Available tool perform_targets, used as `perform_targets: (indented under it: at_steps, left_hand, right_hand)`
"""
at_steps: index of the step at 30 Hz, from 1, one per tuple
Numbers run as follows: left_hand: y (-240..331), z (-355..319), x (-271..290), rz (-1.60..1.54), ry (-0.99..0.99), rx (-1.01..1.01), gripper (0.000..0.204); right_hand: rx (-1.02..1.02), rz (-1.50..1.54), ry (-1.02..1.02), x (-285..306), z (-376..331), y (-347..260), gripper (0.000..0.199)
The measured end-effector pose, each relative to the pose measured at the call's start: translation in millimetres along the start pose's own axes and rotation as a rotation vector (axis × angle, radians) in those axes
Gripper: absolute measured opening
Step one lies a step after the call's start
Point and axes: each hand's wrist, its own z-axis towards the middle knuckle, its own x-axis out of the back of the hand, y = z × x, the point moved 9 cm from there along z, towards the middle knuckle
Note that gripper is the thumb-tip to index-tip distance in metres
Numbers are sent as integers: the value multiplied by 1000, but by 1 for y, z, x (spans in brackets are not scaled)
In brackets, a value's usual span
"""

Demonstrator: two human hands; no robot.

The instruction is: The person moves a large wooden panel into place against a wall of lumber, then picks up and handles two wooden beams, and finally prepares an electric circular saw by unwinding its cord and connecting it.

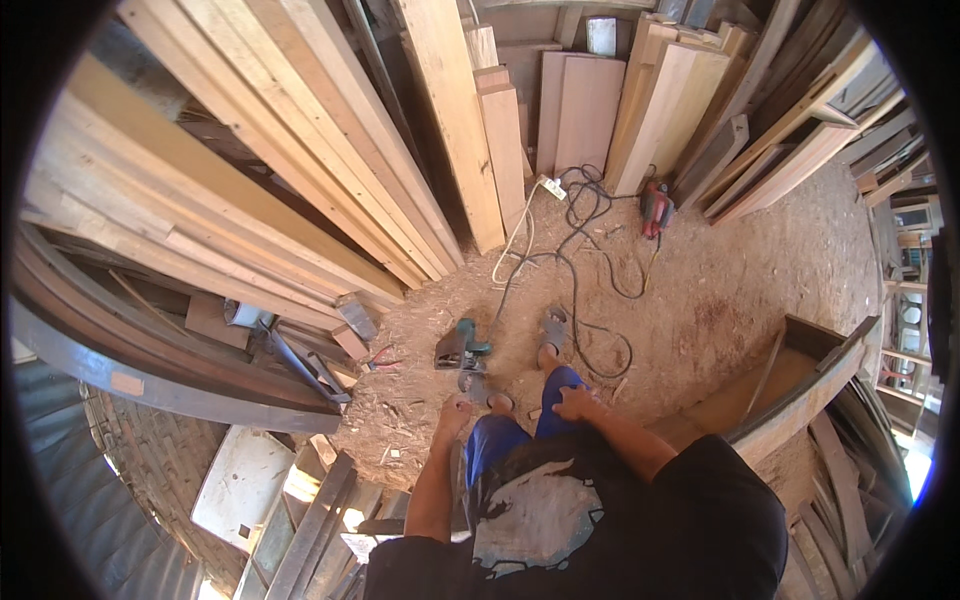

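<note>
Found left hand (pixel 455 408) near teal power tool (pixel 464 343), right hand (pixel 575 403) on blue trousers (pixel 560 383), could not tell either grip, and judged a pause, next calling for a firm grasp.

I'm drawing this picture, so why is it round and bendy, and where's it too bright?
Head view: its fisheye lens leaves a black rim, and the grey beam at left looks bowed; head view: glare at the lower right edge, softer light on the green tool.
</note>
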Motion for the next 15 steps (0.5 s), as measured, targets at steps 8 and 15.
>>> perform_targets:
  at_steps: [8,15]
  left_hand:
    - [-3,154,-82,37,-2,53,39]
    - [9,308,-175,335,-169,145,84]
  right_hand:
    - [-109,38,169,38,43,34,68]
    - [-52,143,344,70,61,65,59]
